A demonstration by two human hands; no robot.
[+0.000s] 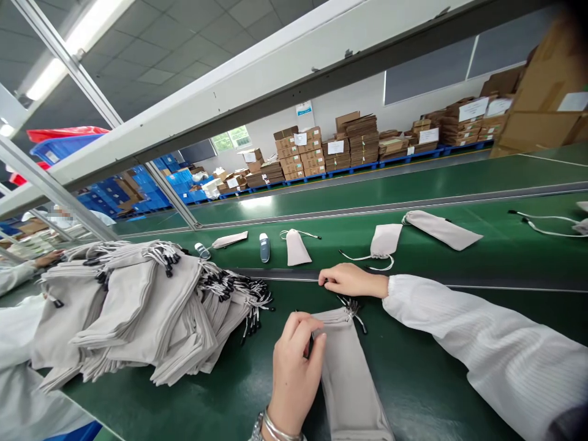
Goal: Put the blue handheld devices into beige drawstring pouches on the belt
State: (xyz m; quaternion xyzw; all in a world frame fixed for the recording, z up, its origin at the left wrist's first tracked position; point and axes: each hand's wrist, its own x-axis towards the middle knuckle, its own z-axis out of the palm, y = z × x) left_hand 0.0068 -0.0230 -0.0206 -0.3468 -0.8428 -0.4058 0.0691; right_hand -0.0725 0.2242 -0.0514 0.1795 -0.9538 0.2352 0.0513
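The right arm wears a long white sleeve (482,349) with fine ribbing, gathered at the cuff, while the left wrist carries silver bangles (275,429), both hands bare.

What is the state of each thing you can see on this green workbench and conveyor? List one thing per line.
Left hand: pinching the mouth of the grey drawstring pouch, which lies flat.
Right hand: closed, at the bench edge by the pouch's cords.
Stack of grey pouches: piled, cords hanging loose.
Pouches on the conveyor: lying flat, spaced apart.
Small blue-and-white device: lying bare on the belt.
Cardboard boxes: stacked on pallets.
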